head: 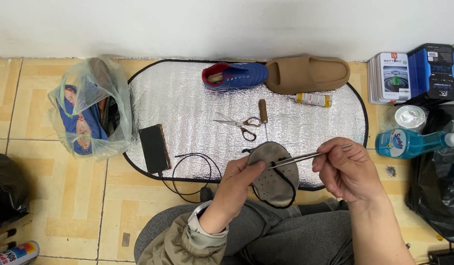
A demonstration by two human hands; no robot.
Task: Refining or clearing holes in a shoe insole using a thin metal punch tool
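My left hand [235, 186] grips a grey perforated piece of shoe upper [276, 179] with a black edge, held over my lap. My right hand [347, 169] pinches a pair of long metal tweezers [305, 157] whose tips touch the grey piece near its black edging, close to my left thumb. Both hands hover above the near edge of a silver foil mat [187, 113].
On the mat lie scissors [241, 123], a wooden-handled awl [262, 112], a glue tube [313, 99], a blue shoe [235, 76], a tan slide sandal [308, 73] and a black phone [154, 148] with cable. A plastic bag [89, 110] sits left; boxes [413, 71] and a blue bottle [411, 142] sit right.
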